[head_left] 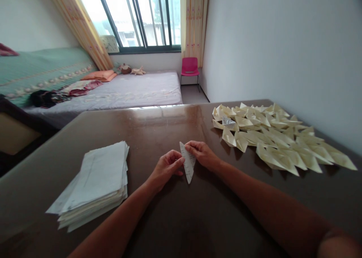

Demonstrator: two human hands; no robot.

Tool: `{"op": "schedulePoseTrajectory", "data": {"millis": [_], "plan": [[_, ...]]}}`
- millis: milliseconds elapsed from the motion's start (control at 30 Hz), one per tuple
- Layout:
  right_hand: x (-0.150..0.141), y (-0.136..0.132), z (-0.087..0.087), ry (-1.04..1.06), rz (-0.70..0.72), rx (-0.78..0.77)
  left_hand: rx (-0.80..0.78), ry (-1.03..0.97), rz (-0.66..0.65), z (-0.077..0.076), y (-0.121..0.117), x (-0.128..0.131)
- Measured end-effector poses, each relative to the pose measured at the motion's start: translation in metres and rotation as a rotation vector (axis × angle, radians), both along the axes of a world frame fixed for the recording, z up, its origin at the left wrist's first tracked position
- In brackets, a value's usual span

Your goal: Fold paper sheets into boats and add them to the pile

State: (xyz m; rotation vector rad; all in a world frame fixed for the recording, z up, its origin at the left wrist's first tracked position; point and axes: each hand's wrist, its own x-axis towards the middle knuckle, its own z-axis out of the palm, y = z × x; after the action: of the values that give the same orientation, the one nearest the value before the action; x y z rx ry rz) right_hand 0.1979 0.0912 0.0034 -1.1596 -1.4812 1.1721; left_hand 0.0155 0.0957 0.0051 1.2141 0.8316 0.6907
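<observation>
A small folded piece of white paper point(187, 163), narrow and pointed at both ends, stands on edge on the dark brown table point(169, 220). My left hand point(166, 168) pinches its left side with curled fingers. My right hand point(202, 154) pinches its upper right edge. Both forearms reach in from the lower edge of the view.
A stack of white paper sheets point(96, 182) lies on the table to the left. A heap of several cream folded paper boats point(271, 137) covers the right side near the white wall. Beyond the table are a bed point(127, 90), a pink chair point(189, 67) and a window.
</observation>
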Motion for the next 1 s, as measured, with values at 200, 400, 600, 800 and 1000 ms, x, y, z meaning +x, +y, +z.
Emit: {"op": "schedulePoseTrajectory", "data": {"millis": [200,400,600,800,1000], "plan": [[-0.003,-0.002,0.003,0.130,0.018,-0.050,-0.040,-0.036,-0.026,-0.005,0.002,-0.002],[-0.004,-0.003,0.002,0.226,0.034,-0.127,-0.023,-0.039,-0.073,-0.005,0.002,-0.002],[-0.005,-0.002,-0.003,0.271,0.049,-0.131,-0.014,-0.050,-0.097,-0.005,0.000,-0.002],[-0.008,-0.005,-0.001,0.224,0.039,-0.105,0.048,-0.021,-0.096,-0.001,-0.002,0.001],[-0.015,-0.005,-0.007,0.024,0.082,0.054,0.207,0.066,-0.089,-0.005,-0.002,0.002]]}}
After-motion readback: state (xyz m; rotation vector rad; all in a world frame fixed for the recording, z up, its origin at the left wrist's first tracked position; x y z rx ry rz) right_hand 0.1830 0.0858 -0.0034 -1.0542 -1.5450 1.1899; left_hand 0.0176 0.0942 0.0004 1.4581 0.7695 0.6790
